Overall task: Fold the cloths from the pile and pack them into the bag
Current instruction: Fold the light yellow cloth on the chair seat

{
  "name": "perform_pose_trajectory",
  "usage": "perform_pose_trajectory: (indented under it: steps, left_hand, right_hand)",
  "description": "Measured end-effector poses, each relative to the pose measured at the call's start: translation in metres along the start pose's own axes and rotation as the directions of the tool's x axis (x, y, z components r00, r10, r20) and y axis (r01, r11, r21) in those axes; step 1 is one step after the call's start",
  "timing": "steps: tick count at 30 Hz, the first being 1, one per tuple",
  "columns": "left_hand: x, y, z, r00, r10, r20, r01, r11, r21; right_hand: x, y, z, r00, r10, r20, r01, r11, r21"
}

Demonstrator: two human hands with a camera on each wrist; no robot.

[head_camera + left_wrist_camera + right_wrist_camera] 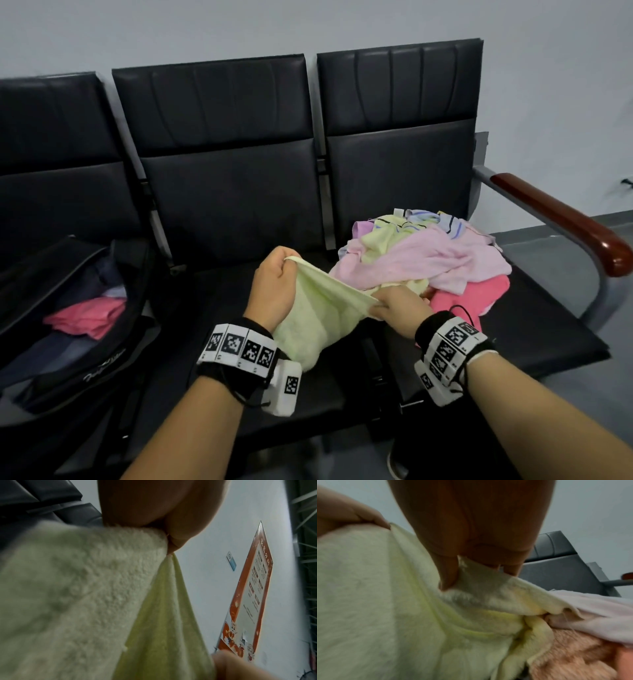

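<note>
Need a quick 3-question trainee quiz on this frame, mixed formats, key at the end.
1. True or false: both the left hand and the right hand pinch the pale yellow-green terry cloth.
2. Multiple choice: the open black backpack sits A) on the seat by the brown wooden armrest, B) on the leftmost seat, C) on the floor.
3. Fill in: the folded cloth visible inside the backpack is ____ in colour.

Key: 1 true; 2 B; 3 pink. The loose pile of pastel cloths lies on the right seat of the black padded bench.
</note>
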State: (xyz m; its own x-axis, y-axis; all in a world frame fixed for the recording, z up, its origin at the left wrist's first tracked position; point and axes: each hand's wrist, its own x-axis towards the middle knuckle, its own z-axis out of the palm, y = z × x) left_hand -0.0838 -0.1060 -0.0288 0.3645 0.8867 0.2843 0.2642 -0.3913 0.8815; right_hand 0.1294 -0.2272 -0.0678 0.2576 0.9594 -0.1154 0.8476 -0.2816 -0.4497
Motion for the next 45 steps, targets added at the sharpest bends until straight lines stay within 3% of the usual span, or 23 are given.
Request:
perform_pose_trajectory:
  steps: [2, 5, 6, 10, 15, 17, 20, 22, 24, 26, 28, 30, 34, 36, 37, 38, 40, 41, 42, 43, 45]
  left_hand:
    - [0.002, -0.007, -0.011, 0.997, -0.012, -0.07, 0.011, 1.0, -0.008]
    - [0.004, -0.017, -0.025, 0.989, -0.056, -0.14, 0.052, 0.998, -0.036]
    - [0.004, -0.02, -0.029, 0.988, -0.069, -0.14, 0.064, 0.997, -0.04]
    - [-0.002, -0.027, -0.047, 0.982, -0.085, -0.169, 0.08, 0.996, -0.034]
    - [-0.004, -0.038, -0.084, 0.955, -0.113, -0.275, 0.104, 0.994, -0.046]
    - [-0.008, -0.044, -0.097, 0.948, -0.126, -0.294, 0.12, 0.992, -0.038]
    - [-0.016, -0.058, -0.113, 0.937, -0.133, -0.324, 0.142, 0.99, 0.004]
    - [-0.021, -0.07, -0.12, 0.93, -0.165, -0.329, 0.181, 0.983, 0.018]
    - [-0.027, -0.081, -0.122, 0.924, -0.207, -0.32, 0.228, 0.973, 0.03]
    - [-0.031, -0.088, -0.121, 0.921, -0.239, -0.308, 0.262, 0.964, 0.035]
    - [-0.032, -0.09, -0.117, 0.92, -0.255, -0.296, 0.276, 0.961, 0.032]
    - [-0.03, -0.088, -0.114, 0.921, -0.256, -0.295, 0.272, 0.962, 0.013]
    - [-0.019, -0.076, -0.12, 0.898, -0.23, -0.374, 0.237, 0.971, -0.029]
    - [-0.01, -0.067, -0.124, 0.876, -0.23, -0.424, 0.232, 0.972, -0.046]
    - [-0.005, -0.062, -0.124, 0.871, -0.235, -0.432, 0.233, 0.971, -0.057]
    - [-0.001, -0.057, -0.123, 0.872, -0.238, -0.428, 0.233, 0.97, -0.065]
    - [0.006, -0.046, -0.116, 0.885, -0.23, -0.404, 0.218, 0.973, -0.078]
    - [0.009, -0.041, -0.111, 0.894, -0.22, -0.391, 0.205, 0.975, -0.079]
    - [0.01, -0.036, -0.106, 0.902, -0.21, -0.376, 0.196, 0.978, -0.078]
    - [0.011, -0.032, -0.1, 0.911, -0.205, -0.359, 0.19, 0.979, -0.078]
    - [0.011, -0.025, -0.088, 0.928, -0.201, -0.315, 0.185, 0.98, -0.078]
  right_hand:
    - [-0.003, -0.016, -0.009, 0.975, -0.156, -0.161, 0.175, 0.978, 0.115]
    - [-0.004, -0.054, -0.023, 0.873, -0.338, -0.351, 0.434, 0.868, 0.243]
    - [-0.003, -0.062, -0.024, 0.87, -0.344, -0.354, 0.447, 0.852, 0.271]
    - [-0.003, -0.077, -0.001, 0.944, -0.256, -0.209, 0.311, 0.902, 0.299]
    - [-0.009, -0.119, 0.027, 0.865, -0.431, -0.258, 0.502, 0.756, 0.42]
    - [-0.006, -0.128, 0.042, 0.88, -0.451, -0.145, 0.463, 0.751, 0.47]
    - [0.0, -0.118, 0.069, 0.927, -0.37, 0.056, 0.293, 0.811, 0.506]
    - [0.008, -0.099, 0.084, 0.96, -0.276, 0.04, 0.221, 0.84, 0.496]
    - [0.02, -0.074, 0.098, 0.989, -0.145, 0.004, 0.136, 0.934, 0.33]
    - [0.028, -0.052, 0.114, 0.991, -0.014, 0.131, 0.005, 0.997, 0.072]
    - [0.029, -0.035, 0.135, 0.957, 0.095, 0.275, -0.075, 0.994, -0.082]
    - [0.03, -0.025, 0.152, 0.949, 0.104, 0.298, -0.067, 0.989, -0.131]
    - [0.038, -0.022, 0.141, 0.988, 0.072, 0.133, -0.083, 0.994, 0.075]
    - [0.045, -0.02, 0.098, 0.991, 0.105, -0.085, -0.084, 0.971, 0.224]
    - [0.048, -0.018, 0.069, 0.961, 0.129, -0.244, -0.058, 0.959, 0.277]
    - [0.05, -0.013, 0.039, 0.896, 0.152, -0.417, -0.012, 0.948, 0.319]
    - [0.051, 0.004, -0.019, 0.696, 0.228, -0.681, 0.015, 0.944, 0.331]
    - [0.049, 0.017, -0.04, 0.616, 0.265, -0.742, -0.01, 0.944, 0.329]
    - [0.046, 0.03, -0.053, 0.58, 0.306, -0.755, -0.055, 0.939, 0.339]
    - [0.043, 0.042, -0.06, 0.599, 0.357, -0.717, -0.124, 0.926, 0.357]
    - [0.035, 0.057, -0.055, 0.708, 0.427, -0.563, -0.273, 0.9, 0.34]
